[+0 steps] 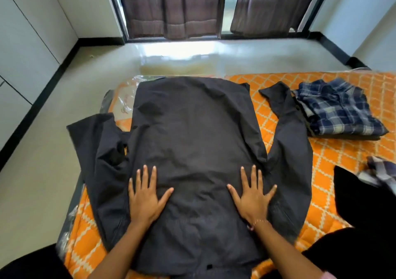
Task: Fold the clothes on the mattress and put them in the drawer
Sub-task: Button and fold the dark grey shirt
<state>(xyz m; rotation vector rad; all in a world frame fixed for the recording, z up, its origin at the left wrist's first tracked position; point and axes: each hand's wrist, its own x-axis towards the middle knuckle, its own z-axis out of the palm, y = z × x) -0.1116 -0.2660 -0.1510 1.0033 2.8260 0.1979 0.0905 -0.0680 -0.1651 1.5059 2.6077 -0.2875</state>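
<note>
A black shirt (192,133) lies spread flat, back side up, across the near-left part of an orange mattress (334,156) patterned with a pale diamond lattice. Its two long sleeves extend outward and away from the viewer; the left sleeve (96,141) overhangs the mattress edge, the right sleeve (287,133) lies on the mattress surface. The left hand (145,195) and right hand (252,195) rest palm-down on the shirt's body, fingers straight and spread, well apart from each other, pressing the cloth without gripping it. A thin bracelet (257,223) circles the right wrist.

To the right, near the end of the right sleeve, a blue plaid shirt (338,111) sits folded on the mattress. At the right edge, a second plaid garment (379,176) lies partly behind a dark cloth (362,206). Clear plastic wrap (126,98) covers the mattress's far-left corner.

The mattress lies directly on a glossy pale floor (182,53), which reflects daylight. Black skirting (42,98) borders white walls (32,43). At the far side, brown curtains (169,6) hang over a dark-framed window (225,11).
</note>
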